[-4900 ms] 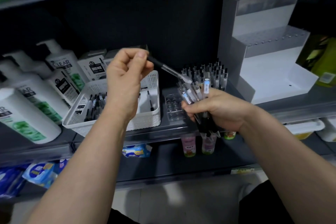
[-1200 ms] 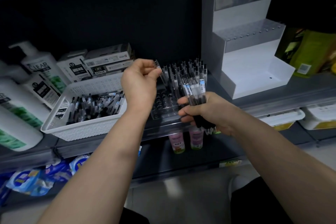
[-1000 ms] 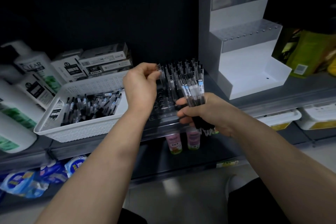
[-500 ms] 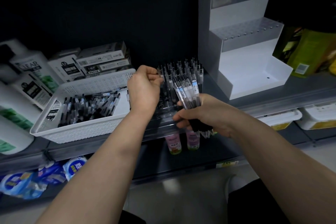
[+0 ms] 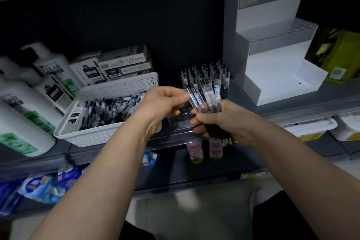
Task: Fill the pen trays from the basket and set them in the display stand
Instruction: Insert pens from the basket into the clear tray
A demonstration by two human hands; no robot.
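Back from tray, left hand pinches a pen — right hand grips bundle above grey shelf.

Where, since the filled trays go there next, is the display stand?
Head view, upper right: the white display stand sits on the shelf, just right of the tray of upright pens.

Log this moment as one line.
right hand: grips pen bundle | left hand: pinches one pen from it | pen tray: on shelf, back rows filled | basket: holds pens
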